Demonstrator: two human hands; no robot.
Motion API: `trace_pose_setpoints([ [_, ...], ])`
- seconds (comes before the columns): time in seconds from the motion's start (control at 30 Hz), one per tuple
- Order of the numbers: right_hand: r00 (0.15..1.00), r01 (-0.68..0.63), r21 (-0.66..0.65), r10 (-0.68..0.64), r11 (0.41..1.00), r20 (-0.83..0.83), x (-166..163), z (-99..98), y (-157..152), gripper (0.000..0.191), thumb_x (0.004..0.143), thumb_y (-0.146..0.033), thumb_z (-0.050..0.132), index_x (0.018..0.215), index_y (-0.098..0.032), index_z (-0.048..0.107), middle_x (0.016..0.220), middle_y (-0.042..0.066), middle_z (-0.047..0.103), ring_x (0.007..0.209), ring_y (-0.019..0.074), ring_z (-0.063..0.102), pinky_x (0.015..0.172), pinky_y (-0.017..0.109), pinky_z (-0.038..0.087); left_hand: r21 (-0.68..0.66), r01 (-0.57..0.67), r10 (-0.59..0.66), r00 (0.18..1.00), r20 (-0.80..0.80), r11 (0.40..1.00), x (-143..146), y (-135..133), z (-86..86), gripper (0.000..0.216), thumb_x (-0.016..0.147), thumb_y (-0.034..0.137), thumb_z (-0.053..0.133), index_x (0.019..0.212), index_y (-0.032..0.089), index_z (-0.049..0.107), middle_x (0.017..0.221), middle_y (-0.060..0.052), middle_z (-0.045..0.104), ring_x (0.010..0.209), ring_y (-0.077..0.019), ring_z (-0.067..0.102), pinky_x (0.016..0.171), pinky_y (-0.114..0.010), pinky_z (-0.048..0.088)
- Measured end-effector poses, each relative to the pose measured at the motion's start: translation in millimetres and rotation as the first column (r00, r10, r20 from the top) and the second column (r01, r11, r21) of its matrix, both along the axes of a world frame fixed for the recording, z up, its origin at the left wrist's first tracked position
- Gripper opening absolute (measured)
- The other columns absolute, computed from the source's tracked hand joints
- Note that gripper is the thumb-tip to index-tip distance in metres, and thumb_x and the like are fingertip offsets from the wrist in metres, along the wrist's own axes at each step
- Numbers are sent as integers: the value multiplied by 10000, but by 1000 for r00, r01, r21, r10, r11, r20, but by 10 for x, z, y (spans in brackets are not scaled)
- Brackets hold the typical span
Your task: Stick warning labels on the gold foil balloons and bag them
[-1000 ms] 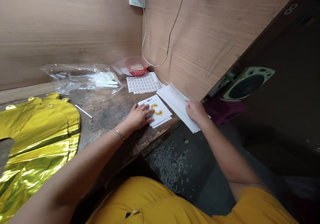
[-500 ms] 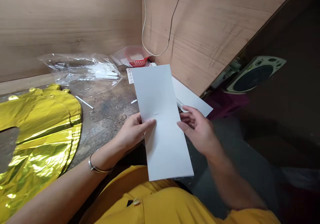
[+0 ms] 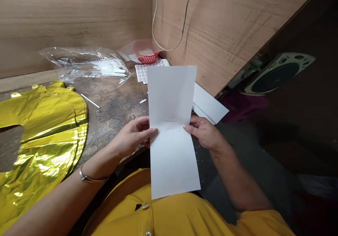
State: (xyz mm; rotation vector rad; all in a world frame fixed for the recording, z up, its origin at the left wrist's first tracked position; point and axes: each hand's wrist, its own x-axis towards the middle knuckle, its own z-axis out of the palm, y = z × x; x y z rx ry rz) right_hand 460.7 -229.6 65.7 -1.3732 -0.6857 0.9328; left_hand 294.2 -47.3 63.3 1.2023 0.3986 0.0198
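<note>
A long white card [image 3: 173, 158] with a small slot-shaped cut near its middle is held up in front of my body. My left hand [image 3: 134, 134] grips its left edge, thumb on the near face and fingers behind. On the opposite edge, my right hand [image 3: 204, 132] pinches the card the same way. The card bends slightly across the middle, at the level of my thumbs. Behind it, to the right, lies a stack of white cards [image 3: 210, 104], partly hidden by the held one.
Shiny gold foil balloons [image 3: 60, 123] lie flat at left. A clear plastic bag [image 3: 81, 65] of white sticks [image 3: 111, 69], a loose white stick [image 3: 90, 101], printed sheets [image 3: 141, 73] and a red basket [image 3: 148, 58] are farther back. Wooden walls [image 3: 224, 28] enclose the table; a speaker [image 3: 277, 74] stands right.
My right hand has closed on the card's right edge. The card has turned more upright and now bends at the middle, and its slot shows more clearly.
</note>
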Motion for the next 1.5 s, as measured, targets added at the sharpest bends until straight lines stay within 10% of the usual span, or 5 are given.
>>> trace_pose_setpoints([
  [0.23,981,-98,-81,83,992,-174,44,91,-4,44,661,-218,731,688,-186,744,835,40,731,740,149,651,673,274,514,-21,-99,101,992,78,995,-33,-51,-14,218,664,317,784,706,153,646,664,-2,643,539,-90,563,483,-178,437],
  [0.5,992,-124,-193,124,973,-9,120,129,143,331,655,-383,795,860,-146,690,744,32,689,614,124,606,562,245,481,594,-191,15,957,289,781,-61,-93,56,128,734,89,585,698,168,679,703,6,612,675,-94,545,622,-189,435],
  [0.67,957,-33,-171,81,985,278,35,227,124,262,710,-387,735,700,-150,626,632,-23,572,542,85,490,483,209,381,306,-121,68,981,181,944,1,-9,136,299,827,347,638,1083,193,624,951,-49,688,787,-151,630,672,-256,519],
  [1.13,921,1,-146,56,989,385,-64,135,-9,229,814,-410,641,814,-181,659,736,9,643,645,128,557,565,244,434,368,-41,12,997,80,929,-50,-355,-60,303,855,459,594,873,157,608,827,-58,691,720,-169,618,617,-257,503],
  [1.5,401,-49,-315,308,948,863,-222,521,49,110,786,-102,517,835,-170,587,845,27,602,716,129,516,640,256,372,687,-4,-102,988,114,727,-70,-390,-63,209,903,341,529,868,159,625,739,-11,647,654,-129,562,584,-198,440],
])
